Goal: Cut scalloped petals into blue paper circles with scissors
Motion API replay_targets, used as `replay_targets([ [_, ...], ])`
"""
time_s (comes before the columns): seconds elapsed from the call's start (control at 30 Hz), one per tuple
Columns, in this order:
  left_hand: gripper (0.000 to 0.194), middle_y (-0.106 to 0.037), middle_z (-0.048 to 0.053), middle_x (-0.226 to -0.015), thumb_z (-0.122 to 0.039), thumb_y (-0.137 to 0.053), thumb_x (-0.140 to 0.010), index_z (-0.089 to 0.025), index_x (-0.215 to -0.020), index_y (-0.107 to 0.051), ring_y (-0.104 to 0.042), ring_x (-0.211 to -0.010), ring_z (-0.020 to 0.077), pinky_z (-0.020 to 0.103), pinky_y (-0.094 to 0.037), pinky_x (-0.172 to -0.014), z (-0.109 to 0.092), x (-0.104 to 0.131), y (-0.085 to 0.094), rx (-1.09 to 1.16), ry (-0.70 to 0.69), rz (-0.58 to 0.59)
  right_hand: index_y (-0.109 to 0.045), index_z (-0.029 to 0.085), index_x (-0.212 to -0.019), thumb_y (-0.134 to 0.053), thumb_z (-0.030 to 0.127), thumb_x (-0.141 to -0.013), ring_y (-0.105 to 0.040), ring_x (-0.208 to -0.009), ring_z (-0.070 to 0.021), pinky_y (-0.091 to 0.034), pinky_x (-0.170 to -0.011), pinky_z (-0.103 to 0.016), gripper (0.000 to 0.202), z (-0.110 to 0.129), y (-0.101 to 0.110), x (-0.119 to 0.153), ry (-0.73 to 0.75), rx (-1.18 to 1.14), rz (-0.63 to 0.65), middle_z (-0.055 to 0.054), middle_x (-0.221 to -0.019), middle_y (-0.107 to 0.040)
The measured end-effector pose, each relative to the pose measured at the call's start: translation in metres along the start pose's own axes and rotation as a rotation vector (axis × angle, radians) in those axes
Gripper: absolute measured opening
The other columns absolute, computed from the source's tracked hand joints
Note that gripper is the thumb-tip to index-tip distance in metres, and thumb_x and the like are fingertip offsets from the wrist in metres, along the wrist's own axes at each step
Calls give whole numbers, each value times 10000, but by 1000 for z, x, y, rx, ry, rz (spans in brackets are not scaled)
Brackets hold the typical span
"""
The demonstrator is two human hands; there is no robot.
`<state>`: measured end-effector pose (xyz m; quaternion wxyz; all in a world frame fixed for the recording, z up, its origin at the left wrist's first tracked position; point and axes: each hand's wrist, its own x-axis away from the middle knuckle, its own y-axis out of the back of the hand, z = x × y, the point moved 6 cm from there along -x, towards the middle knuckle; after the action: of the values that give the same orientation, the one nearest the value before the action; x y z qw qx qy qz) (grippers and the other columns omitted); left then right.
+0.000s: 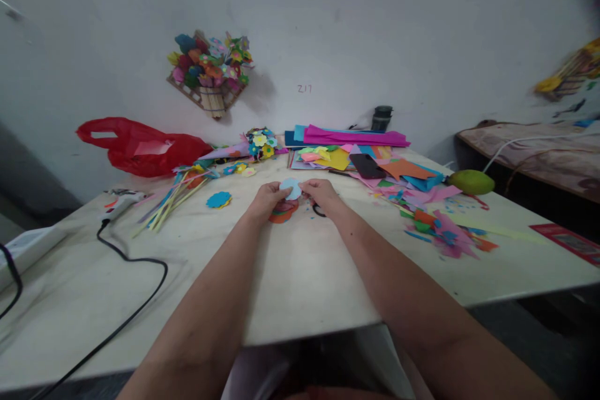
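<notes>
Between my two hands is a light blue paper cutout (291, 186) with a rounded outline. My left hand (268, 198) pinches its left edge, thumb on top. At its right edge my right hand (320, 192) has fingers pressed together, holding the paper there. Orange-red paper pieces (282, 212) lie on the table just below the left hand. Beside the right hand shows a dark curved handle (319, 210), mostly hidden by that hand. To the left lies a stack of blue scalloped cutouts (219, 199) with a bit of yellow underneath.
A glue gun (122, 203) with a black cord lies left, near yellow sticks (180, 200) and a red plastic bag (145, 147). Right are paper scraps (450, 234), a phone (367, 166), coloured sheets (356, 136) and a green fruit (471, 182). A power strip (32, 247) sits far left.
</notes>
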<state>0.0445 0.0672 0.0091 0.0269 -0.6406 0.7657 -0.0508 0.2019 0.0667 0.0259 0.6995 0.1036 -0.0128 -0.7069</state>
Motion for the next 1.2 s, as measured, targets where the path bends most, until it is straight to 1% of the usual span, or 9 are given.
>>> replay_targets([
  [0.1, 369, -698, 75, -608, -324, -924, -653, -105, -790, -661, -704, -541, 184, 235, -563, -524, 1, -1, 2, 18, -16, -17, -749, 153, -785, -670, 238, -851, -651, -660, -163, -469, -552, -232, 134, 14, 17, -1, 22, 354, -28, -63, -738, -734],
  [0.17, 367, -696, 77, -609, -323, -918, -661, -104, -782, -649, -703, -541, 188, 252, -571, -533, 1, -2, 4, 45, -36, -26, -786, 162, -886, -699, 203, -828, -713, -883, -222, -519, -703, -264, 113, 23, 28, -1, 54, 692, -36, -108, -917, -783],
  [0.23, 356, -700, 78, -622, -312, -908, -672, -103, -798, -650, -710, -561, 194, 269, -583, -551, 1, -2, 5, 68, -49, -35, -801, 182, -1011, -722, 207, -811, -699, -1088, -276, -522, -841, -314, 217, 28, 36, 1, 42, 977, -25, -140, -1139, -772],
  [0.4, 309, -721, 83, -681, -252, -890, -688, -97, -826, -661, -730, -625, 195, 271, -597, -591, 0, -5, 9, 114, -78, -63, -769, 198, -1188, -722, 278, -813, -673, -1188, -308, -527, -885, -356, 386, 27, 37, 10, -57, 1240, 141, -164, -1302, -712],
  [0.63, 277, -739, 91, -738, -241, -879, -700, -94, -828, -682, -748, -708, 198, 263, -601, -642, 0, -9, 13, 124, -102, -103, -738, 187, -1266, -657, 92, -813, -671, -1211, -325, -534, -913, -375, 470, 29, 19, 19, -37, 1307, 249, -185, -1330, -695],
  [0.87, 294, -730, 73, -723, -267, -882, -697, -112, -837, -675, -756, -737, 211, 271, -596, -637, -4, -7, 18, 109, -114, -175, -727, 182, -1285, -616, 115, -866, -668, -1216, -317, -524, -920, -370, 439, 32, 22, 19, 1, 1324, 197, -181, -1319, -704],
  [1.03, 277, -726, 72, -721, -260, -870, -700, -103, -827, -680, -748, -717, 207, 277, -595, -640, -6, -5, 19, 125, -116, -205, -788, 191, -1135, -644, 207, -878, -690, -1159, -317, -535, -853, -356, 295, 28, 32, 10, -21, 1205, 95, -159, -1246, -741],
  [1.1, 250, -730, 80, -728, -247, -853, -716, -100, -823, -682, -741, -699, 194, 264, -591, -634, -7, -4, 19, 133, -117, -210, -804, 194, -1056, -702, 209, -832, -725, -1067, -311, -540, -794, -338, 247, 27, 36, 5, -8, 1073, 26, -148, -1129, -776],
  [1.2, 210, -741, 81, -761, -238, -829, -738, -112, -829, -686, -733, -690, 181, 267, -601, -638, -8, -4, 19, 146, -122, -210, -789, 149, -926, -757, 146, -761, -728, -652, -237, -501, -581, -293, 169, 16, 37, 1, -98, 722, 39, -101, -749, -759],
])
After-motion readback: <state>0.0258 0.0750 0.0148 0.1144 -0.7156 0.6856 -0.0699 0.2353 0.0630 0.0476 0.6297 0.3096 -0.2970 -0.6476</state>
